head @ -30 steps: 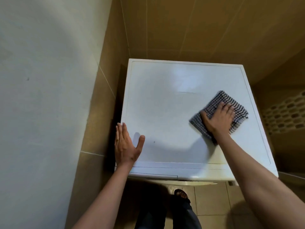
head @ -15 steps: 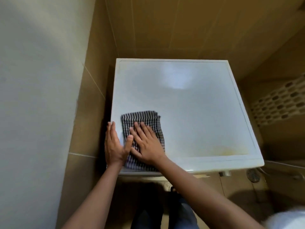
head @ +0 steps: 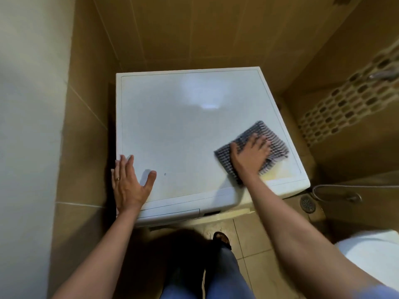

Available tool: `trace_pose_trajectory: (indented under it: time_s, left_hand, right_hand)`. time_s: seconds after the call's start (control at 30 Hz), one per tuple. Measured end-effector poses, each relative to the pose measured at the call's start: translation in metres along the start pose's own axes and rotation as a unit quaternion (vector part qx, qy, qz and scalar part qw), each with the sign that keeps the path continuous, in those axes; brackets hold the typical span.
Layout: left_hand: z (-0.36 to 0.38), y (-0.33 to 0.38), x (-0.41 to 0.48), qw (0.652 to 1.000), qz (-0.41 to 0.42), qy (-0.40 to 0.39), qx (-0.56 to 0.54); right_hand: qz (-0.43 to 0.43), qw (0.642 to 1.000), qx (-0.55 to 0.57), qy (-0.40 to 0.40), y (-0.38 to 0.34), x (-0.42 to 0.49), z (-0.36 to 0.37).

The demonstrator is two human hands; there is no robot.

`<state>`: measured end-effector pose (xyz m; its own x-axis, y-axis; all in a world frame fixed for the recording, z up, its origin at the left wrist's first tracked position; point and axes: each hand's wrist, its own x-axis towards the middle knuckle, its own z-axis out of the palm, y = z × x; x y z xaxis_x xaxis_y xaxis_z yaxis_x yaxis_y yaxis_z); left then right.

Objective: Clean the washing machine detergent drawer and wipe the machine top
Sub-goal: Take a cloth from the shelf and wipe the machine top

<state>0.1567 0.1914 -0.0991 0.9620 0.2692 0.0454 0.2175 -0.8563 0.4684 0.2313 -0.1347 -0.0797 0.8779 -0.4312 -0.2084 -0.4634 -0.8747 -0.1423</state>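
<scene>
- White washing machine top (head: 183, 137) fills the middle of the head view, set in a corner of tan-tiled walls.
- Grey-and-white checked cloth (head: 275, 139) lies folded on the top near its front right corner, smeared by motion blur.
- Right hand (head: 250, 154) presses down on the cloth, fingers (head: 262, 143) spread and laid flat. They are too blurred to tell apart.
- Left hand (head: 129, 184) rests palm-down on the front left corner, fingers straight and close together, thumb splayed wide. A gold ring (head: 118, 179) sits on one finger.
- White detergent drawer (head: 170, 213) is pushed in flush at the front left, so its contents are hidden.
- Yellowish stain (head: 280, 171) shows just beside the cloth.
- Round metal floor drain (head: 307, 203) lies to the right of the machine.
- White rounded object (head: 375, 251) is cut off at the lower right.
</scene>
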Motion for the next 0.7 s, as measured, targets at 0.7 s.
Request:
trace_pose_trajectory:
  time_s: [0.7]
  left_hand:
    - [-0.003,0.003,-0.002,1.000,0.020,-0.004,-0.006]
  right_hand:
    - [-0.043,0.999,-0.020,-0.021,0.093,0.013,-0.023]
